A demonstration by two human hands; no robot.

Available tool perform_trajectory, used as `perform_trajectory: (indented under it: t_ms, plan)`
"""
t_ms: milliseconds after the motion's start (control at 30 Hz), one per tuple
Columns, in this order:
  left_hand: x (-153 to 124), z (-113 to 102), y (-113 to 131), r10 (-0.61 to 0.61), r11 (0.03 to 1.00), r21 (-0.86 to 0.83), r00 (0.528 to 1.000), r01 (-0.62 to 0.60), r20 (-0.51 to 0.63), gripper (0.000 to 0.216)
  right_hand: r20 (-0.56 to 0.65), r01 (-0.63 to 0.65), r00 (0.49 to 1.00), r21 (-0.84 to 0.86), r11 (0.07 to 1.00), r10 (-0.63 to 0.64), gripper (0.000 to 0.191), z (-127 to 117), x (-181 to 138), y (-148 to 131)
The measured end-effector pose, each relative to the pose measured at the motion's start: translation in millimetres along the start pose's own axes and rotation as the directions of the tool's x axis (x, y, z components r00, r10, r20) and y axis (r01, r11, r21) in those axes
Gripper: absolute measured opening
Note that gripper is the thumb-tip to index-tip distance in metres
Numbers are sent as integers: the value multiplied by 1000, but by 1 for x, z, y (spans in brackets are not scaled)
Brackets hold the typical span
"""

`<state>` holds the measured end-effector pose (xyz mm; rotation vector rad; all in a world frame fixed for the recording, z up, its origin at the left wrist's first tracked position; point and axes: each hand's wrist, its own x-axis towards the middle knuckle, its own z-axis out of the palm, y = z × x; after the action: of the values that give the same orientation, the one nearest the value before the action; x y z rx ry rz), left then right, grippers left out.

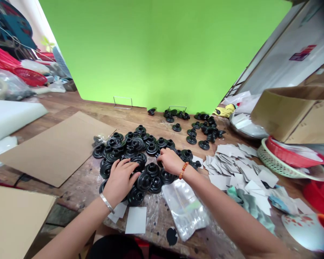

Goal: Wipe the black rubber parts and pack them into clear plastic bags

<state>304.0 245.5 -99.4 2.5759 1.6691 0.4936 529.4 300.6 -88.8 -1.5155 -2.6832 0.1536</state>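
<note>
A heap of black round stepped discs with short hubs (152,169) lies on the wooden table in front of me. My left hand (121,180) rests on the left part of the heap, its fingers stretched out and a little apart over the discs. At the heap's right side my right hand (169,161) is closed, thumb and fingers pinching a black disc (159,160) that they partly cover. Just below the right hand lie clear plastic bags (187,208). Small white square cards (136,220) lie below the left hand.
More discs (204,144) are scattered at the back right. A pile of white cards (232,163), a cloth (252,207), baskets (288,163) and a cardboard box (299,115) stand right. Flat cardboard (59,147) lies left. A green board (151,54) rises behind.
</note>
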Motion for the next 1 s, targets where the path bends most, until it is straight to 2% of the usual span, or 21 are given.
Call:
perform_trajectory:
  t_ms: [133, 300, 433, 533, 633, 733, 867, 1000]
  plan:
    - [18, -2, 4, -40, 996, 80, 998, 36, 45, 31, 43, 10, 999, 12, 1000, -10, 20, -2, 1, 3]
    - [36, 0, 5, -30, 996, 89, 994, 21, 100, 23, 6, -83, 997, 30, 996, 83, 37, -2, 15, 4]
    - [42, -1, -1, 33, 998, 48, 979, -43, 201, 21, 20, -181, 983, 21, 983, 181, 22, -5, 22, 7]
    - [43, -9, -10, 86, 996, -4, 964, -88, 253, 31, 12, -268, 963, 10, 963, 268, 20, -11, 23, 17]
    - [48, -22, -17, 91, 996, -43, 969, -83, 231, 32, -38, -345, 938, 13, 938, 346, 27, -20, 20, 34]
    - [61, -29, -14, 72, 997, -49, 987, -65, 141, 29, -62, -362, 930, 30, 932, 363, 32, -26, 14, 47]
    - [94, -12, 1, 99, 995, -43, 992, -96, 76, 32, -8, -264, 964, 51, 963, 265, 30, -24, 7, 40]
    - [132, 16, 10, 76, 996, -51, 991, -71, 112, 31, 69, -227, 972, 42, 973, 224, 31, -10, 6, 26]
